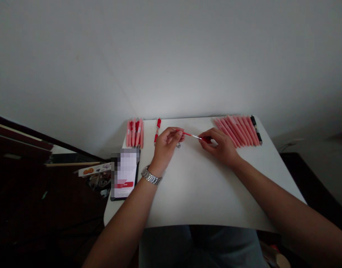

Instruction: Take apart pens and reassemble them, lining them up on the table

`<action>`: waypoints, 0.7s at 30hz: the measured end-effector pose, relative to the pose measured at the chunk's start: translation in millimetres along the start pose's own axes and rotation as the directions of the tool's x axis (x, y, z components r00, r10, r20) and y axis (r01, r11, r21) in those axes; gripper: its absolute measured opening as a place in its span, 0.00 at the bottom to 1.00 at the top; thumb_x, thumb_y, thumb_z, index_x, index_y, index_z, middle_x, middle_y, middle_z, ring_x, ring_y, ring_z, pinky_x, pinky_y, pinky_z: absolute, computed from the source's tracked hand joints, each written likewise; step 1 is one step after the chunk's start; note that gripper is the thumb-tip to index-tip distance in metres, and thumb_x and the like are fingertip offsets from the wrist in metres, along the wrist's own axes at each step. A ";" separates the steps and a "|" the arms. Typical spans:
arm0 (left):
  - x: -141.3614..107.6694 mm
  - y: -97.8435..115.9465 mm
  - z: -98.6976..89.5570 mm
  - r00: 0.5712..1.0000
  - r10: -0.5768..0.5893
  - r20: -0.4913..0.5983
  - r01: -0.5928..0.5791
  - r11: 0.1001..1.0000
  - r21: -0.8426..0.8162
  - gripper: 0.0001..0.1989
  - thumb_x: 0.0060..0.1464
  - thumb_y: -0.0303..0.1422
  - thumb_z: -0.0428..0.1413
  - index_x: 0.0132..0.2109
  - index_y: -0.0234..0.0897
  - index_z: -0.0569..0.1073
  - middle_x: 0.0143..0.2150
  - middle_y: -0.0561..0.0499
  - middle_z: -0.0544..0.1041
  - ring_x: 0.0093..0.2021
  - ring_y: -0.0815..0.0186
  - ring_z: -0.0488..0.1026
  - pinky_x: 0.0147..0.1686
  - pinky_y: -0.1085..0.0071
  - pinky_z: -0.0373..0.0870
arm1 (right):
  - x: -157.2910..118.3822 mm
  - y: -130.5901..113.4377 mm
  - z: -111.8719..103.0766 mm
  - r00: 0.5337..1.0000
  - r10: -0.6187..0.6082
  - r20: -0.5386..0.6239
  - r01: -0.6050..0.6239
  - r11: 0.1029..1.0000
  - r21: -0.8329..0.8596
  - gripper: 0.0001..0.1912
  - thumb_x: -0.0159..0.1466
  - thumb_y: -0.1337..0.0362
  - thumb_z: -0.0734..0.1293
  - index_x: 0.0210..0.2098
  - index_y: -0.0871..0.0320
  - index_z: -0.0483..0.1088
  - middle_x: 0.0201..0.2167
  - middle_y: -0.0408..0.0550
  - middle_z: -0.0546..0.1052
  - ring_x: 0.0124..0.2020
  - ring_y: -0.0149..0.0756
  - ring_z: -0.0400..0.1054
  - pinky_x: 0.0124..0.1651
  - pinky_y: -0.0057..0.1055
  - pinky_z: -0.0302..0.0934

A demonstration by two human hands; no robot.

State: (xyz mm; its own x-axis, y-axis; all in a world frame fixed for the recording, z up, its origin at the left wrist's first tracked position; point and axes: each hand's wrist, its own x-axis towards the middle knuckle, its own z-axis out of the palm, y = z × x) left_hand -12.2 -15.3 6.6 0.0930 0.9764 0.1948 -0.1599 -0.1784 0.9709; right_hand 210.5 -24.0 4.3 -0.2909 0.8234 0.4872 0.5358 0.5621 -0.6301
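My left hand pinches a thin red pen refill near its left end. The refill slants down to the right, its pale tip reaching my right hand. My right hand is closed on a red pen part, mostly hidden by the fingers; whether the tip is inside it I cannot tell. Just below my left fingers lies a small shiny piece. Behind my left hand rests a red and clear pen on the white table.
Pink pens lie in a group at the back left, above a tablet. At the back right several pink pens form a row beside a black pen. A wall stands behind the table.
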 end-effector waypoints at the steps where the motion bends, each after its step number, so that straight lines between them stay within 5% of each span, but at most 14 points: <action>1: -0.2 -0.5 -0.2 1.000 -0.007 0.014 0.007 1.000 -0.001 0.13 0.59 0.43 0.62 0.44 0.38 0.78 0.41 0.48 0.81 0.39 0.68 0.79 0.44 0.69 0.77 | 0.1 -0.5 0.1 1.000 -0.004 0.002 0.004 1.000 0.002 0.08 0.69 0.59 0.66 0.42 0.55 0.74 0.33 0.48 0.73 0.32 0.37 0.69 0.35 0.35 0.67; 21: -1.2 1.0 -0.6 0.996 -0.056 0.073 0.055 0.998 0.015 0.13 0.58 0.41 0.63 0.46 0.39 0.80 0.41 0.48 0.82 0.39 0.68 0.79 0.45 0.69 0.77 | -0.7 2.3 1.6 0.996 -0.086 0.003 0.086 0.996 0.004 0.06 0.69 0.64 0.67 0.44 0.55 0.74 0.35 0.49 0.75 0.32 0.36 0.70 0.36 0.34 0.68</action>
State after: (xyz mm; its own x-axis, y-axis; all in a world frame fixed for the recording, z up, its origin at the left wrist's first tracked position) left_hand -13.1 -16.6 7.2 0.1735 0.9733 0.1501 -0.1402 -0.1265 0.9820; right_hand 210.7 -23.2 1.6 -0.3385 0.7722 0.5377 0.5058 0.6312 -0.5881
